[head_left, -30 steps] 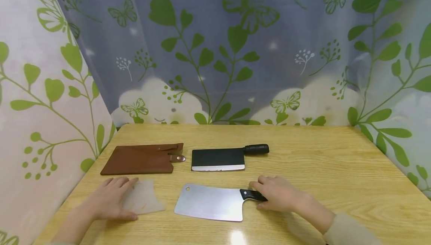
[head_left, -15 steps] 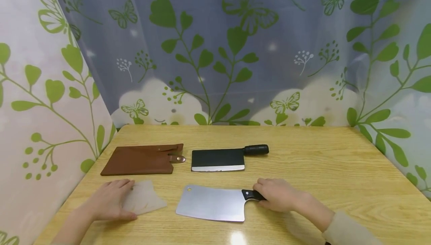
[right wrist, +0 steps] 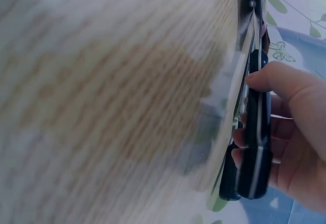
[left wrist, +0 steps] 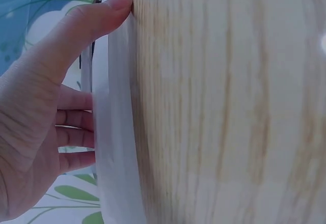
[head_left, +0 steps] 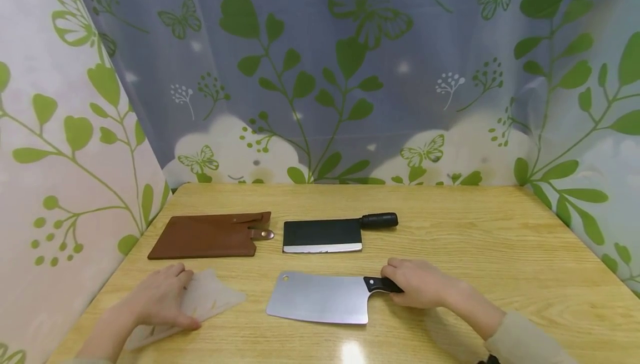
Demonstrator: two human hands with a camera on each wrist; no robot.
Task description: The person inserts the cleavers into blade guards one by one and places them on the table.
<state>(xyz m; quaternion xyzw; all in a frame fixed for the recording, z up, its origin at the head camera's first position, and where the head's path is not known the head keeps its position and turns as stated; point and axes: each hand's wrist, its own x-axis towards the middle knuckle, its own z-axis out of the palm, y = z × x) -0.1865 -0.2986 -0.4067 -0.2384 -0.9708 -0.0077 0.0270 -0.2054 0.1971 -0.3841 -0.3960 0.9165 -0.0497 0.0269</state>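
My left hand [head_left: 159, 297] holds a whitish, translucent flat sleeve [head_left: 212, 296] at the table's near left. In the left wrist view the thumb lies at one edge of the sleeve [left wrist: 117, 117], with the other fingers going behind it. My right hand [head_left: 421, 283] grips the black riveted handle of a cleaver [head_left: 320, 299]; its broad silver blade, with a hole in the far corner, points left. In the right wrist view, thumb and fingers wrap the handle [right wrist: 258, 122]. The blade tip and the sleeve's ragged end are apart, with a gap between them.
Behind lie a brown leather sheath [head_left: 207, 236] with a snap strap and a second, black-bladed cleaver [head_left: 322, 235] with a black handle. All are on a wooden table [head_left: 480, 230]. A leaf-patterned curtain [head_left: 320, 75] hangs beyond the back edge.
The sleeve has turned under my left hand, its lower end now showing below the wrist. The gripped cleaver has shifted slightly right and a little up in view. The back items stay put.
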